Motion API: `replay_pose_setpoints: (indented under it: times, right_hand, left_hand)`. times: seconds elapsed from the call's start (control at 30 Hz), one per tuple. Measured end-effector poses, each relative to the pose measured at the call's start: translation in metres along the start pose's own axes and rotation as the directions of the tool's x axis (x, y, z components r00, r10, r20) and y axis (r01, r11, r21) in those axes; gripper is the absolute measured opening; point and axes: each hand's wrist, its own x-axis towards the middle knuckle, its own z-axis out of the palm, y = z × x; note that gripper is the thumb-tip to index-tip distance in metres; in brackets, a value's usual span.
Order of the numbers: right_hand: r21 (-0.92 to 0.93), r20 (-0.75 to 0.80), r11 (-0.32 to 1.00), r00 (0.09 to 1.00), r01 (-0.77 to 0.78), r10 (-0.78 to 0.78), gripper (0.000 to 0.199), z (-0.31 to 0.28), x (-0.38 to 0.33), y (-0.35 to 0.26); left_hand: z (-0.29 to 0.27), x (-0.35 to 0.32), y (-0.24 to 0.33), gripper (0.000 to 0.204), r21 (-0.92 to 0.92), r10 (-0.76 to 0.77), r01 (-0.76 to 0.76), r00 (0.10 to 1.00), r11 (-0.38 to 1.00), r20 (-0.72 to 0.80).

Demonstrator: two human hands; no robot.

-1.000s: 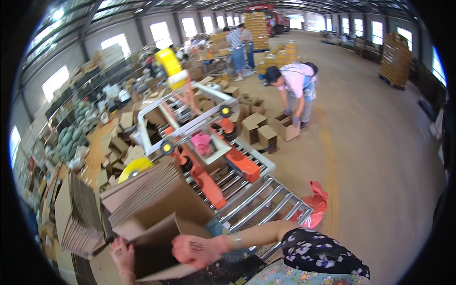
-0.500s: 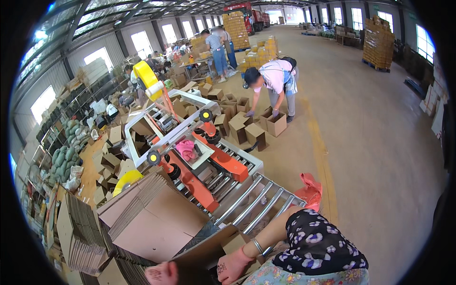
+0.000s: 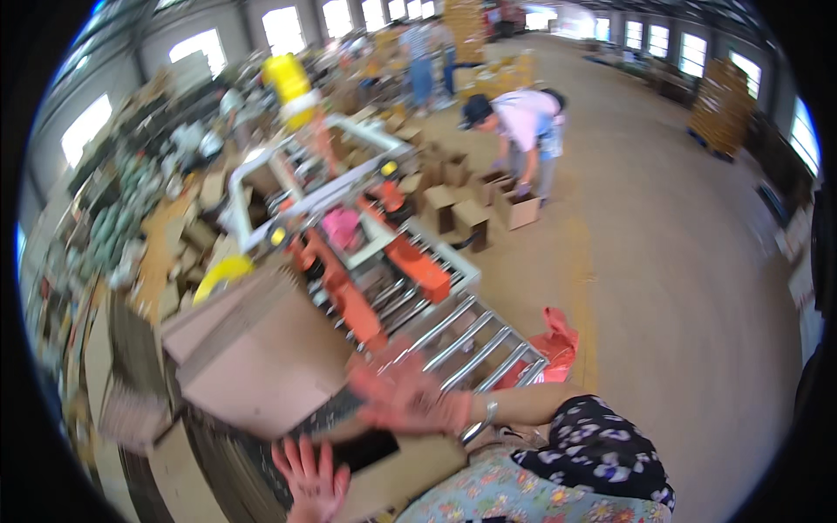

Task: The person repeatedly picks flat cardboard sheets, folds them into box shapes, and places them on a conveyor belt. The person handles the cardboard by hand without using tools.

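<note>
Close to my body is a brown cardboard box [image 3: 410,475], its dark opening facing up between my hands. My left hand [image 3: 312,479], in a pink glove, lies at the box's left side with fingers spread. Above the far side of the box, my right hand [image 3: 405,392] is smeared by motion, its pink-gloved fingers stretched out and apart. Neither hand grips anything. Just left of my right hand leans a stack of flat cardboard blanks [image 3: 261,357]. Beyond it, the steel roller conveyor [image 3: 475,344] leads to a carton sealing machine with orange side rails [image 3: 344,296].
More folded cardboard [image 3: 131,383] stands at the left. A yellow tape roll [image 3: 292,87] tops the machine, and a pink cloth [image 3: 342,228] lies on it. A red plastic bag [image 3: 554,340] hangs by the conveyor's end. Farther off, a person [image 3: 523,131] bends over open boxes [image 3: 517,207].
My right hand has risen from the box toward the conveyor, fingers opening out. My left hand has shifted right and spread its fingers. The view has turned slightly.
</note>
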Motion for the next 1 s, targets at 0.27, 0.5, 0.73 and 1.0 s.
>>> replay_pose_setpoints:
  times: [0.27, 0.5, 0.73, 1.0]
  right_hand:
    - [0.021, -0.145, 0.989, 0.979, 0.146, -0.141, 0.03, -0.033, -0.124, 0.064]
    - [-0.248, -0.683, 0.926, 0.729, -0.286, 0.043, 0.025, -0.047, -0.155, 0.124]
    - [-0.227, -0.831, 0.95, 0.551, -0.215, -0.074, 0.024, 0.024, 0.026, 0.219]
    - [-0.318, -0.208, 0.902, 0.906, 0.293, -0.368, 0.051, 0.15, 0.234, 0.064]
  left_hand:
    - [0.002, 0.111, -0.001, 0.056, -0.689, -0.348, 0.659, 0.748, 0.3, 0.565]
    - [0.118, 0.334, 0.072, 0.033, -0.895, -0.107, -0.021, 0.991, 0.446, -0.076]
    - [0.101, 0.323, 0.045, 0.031, -0.375, 0.094, -0.274, 0.896, 0.885, -0.434]
    - [0.101, 0.132, -0.108, 0.021, -0.298, -0.629, 0.595, 0.777, 0.747, -0.026]
